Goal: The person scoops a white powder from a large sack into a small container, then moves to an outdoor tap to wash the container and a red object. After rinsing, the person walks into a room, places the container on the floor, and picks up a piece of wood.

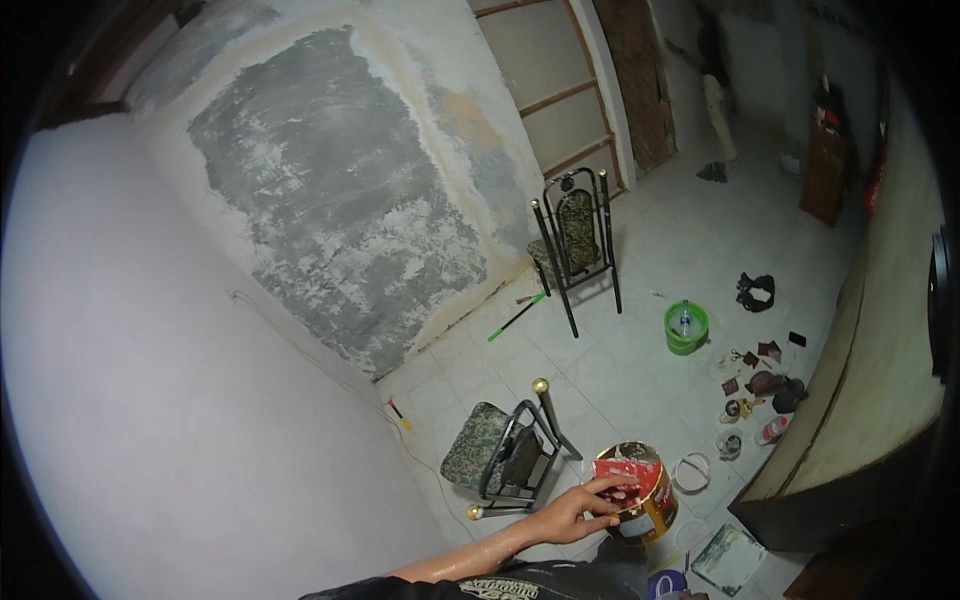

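My left hand [578, 513] reaches in from the lower left, its fingers closed on a flat red putty spreader [612, 470] smeared with white. The spreader is over the open mouth of a brown and yellow paint bucket [655, 520]. White residue coats the bucket's inside wall and rim. My right hand does not show.
A patterned chair [478, 448] lies tipped left of the bucket; another chair [575, 225] stands farther off. A green pail [686, 328] holds a bottle. A smeared tray [730, 558], bags and small items lie on the right. A person [715, 85] stands far back.
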The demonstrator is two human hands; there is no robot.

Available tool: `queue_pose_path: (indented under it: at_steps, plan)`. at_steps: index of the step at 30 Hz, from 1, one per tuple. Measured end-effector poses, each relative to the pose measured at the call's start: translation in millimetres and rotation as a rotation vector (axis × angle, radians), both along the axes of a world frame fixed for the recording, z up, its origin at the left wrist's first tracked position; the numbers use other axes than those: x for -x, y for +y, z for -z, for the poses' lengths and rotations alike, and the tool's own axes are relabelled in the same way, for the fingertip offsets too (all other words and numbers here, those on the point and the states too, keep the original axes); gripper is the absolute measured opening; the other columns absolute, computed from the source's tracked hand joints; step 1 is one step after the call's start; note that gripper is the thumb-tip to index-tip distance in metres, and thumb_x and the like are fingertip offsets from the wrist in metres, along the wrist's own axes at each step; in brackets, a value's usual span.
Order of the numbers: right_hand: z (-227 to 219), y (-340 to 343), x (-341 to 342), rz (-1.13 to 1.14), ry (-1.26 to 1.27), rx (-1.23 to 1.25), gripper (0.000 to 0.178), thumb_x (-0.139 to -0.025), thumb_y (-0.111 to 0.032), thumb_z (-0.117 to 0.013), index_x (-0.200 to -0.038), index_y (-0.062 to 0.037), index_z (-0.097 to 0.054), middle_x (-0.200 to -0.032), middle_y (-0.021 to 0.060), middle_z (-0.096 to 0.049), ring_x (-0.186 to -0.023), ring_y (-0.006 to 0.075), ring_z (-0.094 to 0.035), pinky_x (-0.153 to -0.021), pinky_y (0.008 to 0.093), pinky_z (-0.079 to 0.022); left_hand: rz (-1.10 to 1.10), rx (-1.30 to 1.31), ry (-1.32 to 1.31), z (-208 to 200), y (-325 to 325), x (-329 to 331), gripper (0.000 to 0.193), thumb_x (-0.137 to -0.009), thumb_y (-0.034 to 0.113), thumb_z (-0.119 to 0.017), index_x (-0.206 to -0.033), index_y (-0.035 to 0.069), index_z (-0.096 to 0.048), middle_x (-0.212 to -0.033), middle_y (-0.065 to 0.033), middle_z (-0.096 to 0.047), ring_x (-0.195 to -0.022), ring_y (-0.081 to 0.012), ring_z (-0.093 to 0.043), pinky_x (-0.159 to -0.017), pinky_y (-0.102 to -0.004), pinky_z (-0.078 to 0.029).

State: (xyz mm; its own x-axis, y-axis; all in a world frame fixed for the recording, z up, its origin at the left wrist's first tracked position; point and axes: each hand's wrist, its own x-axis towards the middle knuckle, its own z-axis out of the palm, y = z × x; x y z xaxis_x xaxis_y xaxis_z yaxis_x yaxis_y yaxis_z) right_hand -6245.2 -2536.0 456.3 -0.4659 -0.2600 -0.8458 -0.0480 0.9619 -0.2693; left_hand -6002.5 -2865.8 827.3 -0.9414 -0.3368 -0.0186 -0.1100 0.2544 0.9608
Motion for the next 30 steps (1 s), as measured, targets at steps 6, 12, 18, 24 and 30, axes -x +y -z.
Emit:
queue_pose_path:
  at_steps: [6,12,18,24,30]
  plan:
    - [-12.6,84.3,52.4,0.038,0.031,-0.108,0.048,-0.093,-0.039,-0.071,-0.097,0.0089,-0.071,-0.081,0.0214,-0.072,-0.077,0.0323,-0.07,-0.067,0.0479,-0.053,0.08,0.227,-0.006,-33.8,-52.0,91.6,0.019,-0.087,0.002,-0.078,-0.105,-0.002,-0.078,-0.15,-0.0144,-0.055,-0.127,-0.0275,-0.061,-0.102,-0.0375,-0.053]
    - [-59.1,69.7,79.3,0.385,0.163,0.11,0.061,-0.092,-0.044,-0.072,-0.123,0.0086,-0.066,-0.115,0.0315,-0.07,-0.107,0.043,-0.07,-0.091,0.0459,-0.054,-0.096,0.318,-0.144,-36.7,-65.0,125.7,0.016,-0.082,-0.002,-0.079,-0.098,-0.005,-0.078,-0.148,-0.0142,-0.058,-0.129,-0.0285,-0.061,-0.104,-0.0378,-0.051]
    - [-89.8,82.7,96.7,0.419,0.223,0.026,0.054,-0.094,-0.041,-0.07,-0.121,0.0062,-0.065,-0.094,0.0212,-0.073,-0.075,0.0287,-0.072,-0.059,0.0407,-0.057,-0.016,0.506,-0.168,-31.0,-131.4,186.2,0.021,-0.079,-0.002,-0.081,-0.099,-0.003,-0.078,-0.144,-0.0112,-0.061,-0.11,-0.0272,-0.067,-0.09,-0.0356,-0.053]
    - [-98.7,26.9,76.4,0.548,-0.089,-0.173,0.061,-0.086,-0.05,-0.072,-0.113,0.0047,-0.072,-0.104,0.0268,-0.074,-0.098,0.0386,-0.074,-0.081,0.0489,-0.058,0.019,0.677,-0.183,-4.8,-222.3,226.0,0.024,-0.075,-0.001,-0.082,-0.099,0.004,-0.082,-0.143,-0.0099,-0.062,-0.127,-0.0316,-0.057,-0.108,-0.0407,-0.045]
    - [-58.8,-55.9,134.1,0.475,-0.02,-0.226,0.061,-0.084,-0.052,-0.075,-0.113,0.0017,-0.074,-0.111,0.0261,-0.074,-0.104,0.0379,-0.073,-0.092,0.0471,-0.056,0.001,0.562,-0.174,45.1,-336.9,321.4,0.026,-0.074,0.0,-0.083,-0.099,0.007,-0.083,-0.153,-0.011,-0.053,-0.139,-0.0353,-0.046,-0.116,-0.0447,-0.04]
